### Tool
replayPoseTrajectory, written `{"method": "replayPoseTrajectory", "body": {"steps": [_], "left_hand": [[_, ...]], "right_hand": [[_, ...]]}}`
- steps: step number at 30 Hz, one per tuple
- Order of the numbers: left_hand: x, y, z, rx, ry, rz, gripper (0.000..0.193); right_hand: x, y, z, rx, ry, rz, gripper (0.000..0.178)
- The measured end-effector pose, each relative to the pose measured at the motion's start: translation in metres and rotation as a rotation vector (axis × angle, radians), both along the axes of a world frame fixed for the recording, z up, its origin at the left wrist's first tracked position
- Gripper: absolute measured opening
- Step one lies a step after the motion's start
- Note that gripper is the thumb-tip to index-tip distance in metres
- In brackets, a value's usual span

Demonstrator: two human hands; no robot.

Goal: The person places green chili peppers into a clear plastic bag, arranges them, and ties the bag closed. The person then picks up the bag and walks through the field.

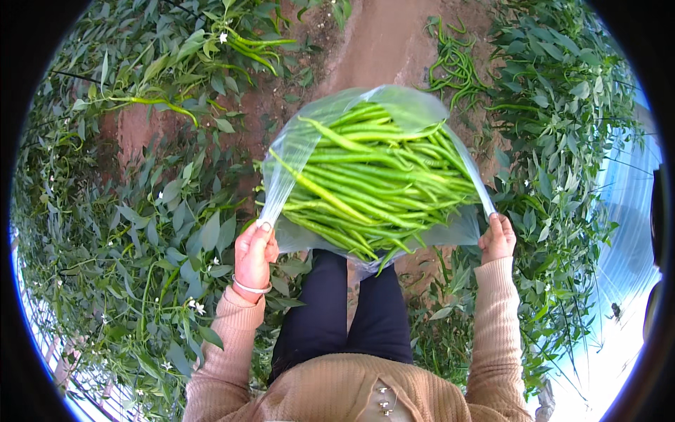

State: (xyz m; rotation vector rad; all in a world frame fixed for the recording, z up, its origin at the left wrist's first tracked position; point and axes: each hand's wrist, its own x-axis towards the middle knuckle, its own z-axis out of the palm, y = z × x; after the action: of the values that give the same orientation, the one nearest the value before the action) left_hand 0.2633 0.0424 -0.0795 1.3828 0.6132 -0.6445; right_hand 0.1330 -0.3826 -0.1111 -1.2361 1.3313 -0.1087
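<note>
A clear plastic bag (295, 141) is spread wide in front of me, filled with long green chili peppers (373, 179). Its left edge is pinched in my left hand (254, 250), which has a bracelet at the wrist. My right hand (497, 238) grips the opposite edge with thumb and fingers closed. Between the two hands the plastic is pulled taut, and the peppers lie heaped mostly sideways. A few pepper tips poke out at the lower side, near my dark-trousered legs (320, 302).
Leafy pepper plants (162, 211) with white flowers stand on the left, more plants (555, 91) on the right. Bare soil (380, 42) runs between them. A pile of green peppers (455, 67) lies on the ground ahead. Plastic sheeting (619, 204) borders the right side.
</note>
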Motion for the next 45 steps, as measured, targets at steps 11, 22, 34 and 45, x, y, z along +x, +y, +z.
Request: {"method": "replayPoseTrajectory", "body": {"steps": [11,22,34,45], "left_hand": [[0.017,0.004,-0.012,-0.001,0.029,0.051,0.024],[0.032,-0.004,-0.024,0.001,0.017,0.153,0.027],[0.036,0.005,-0.036,-0.004,0.016,0.184,0.027],[0.034,0.001,-0.037,0.022,-0.011,0.165,0.026]], "right_hand": [[0.119,0.075,0.021,-1.203,0.043,0.803,0.046],[0.210,0.149,-0.057,-1.033,0.002,1.709,0.023],[0.182,0.113,-0.029,-1.004,0.168,1.751,0.037],[0.196,0.112,-0.029,-0.875,0.250,1.944,0.037]]}}
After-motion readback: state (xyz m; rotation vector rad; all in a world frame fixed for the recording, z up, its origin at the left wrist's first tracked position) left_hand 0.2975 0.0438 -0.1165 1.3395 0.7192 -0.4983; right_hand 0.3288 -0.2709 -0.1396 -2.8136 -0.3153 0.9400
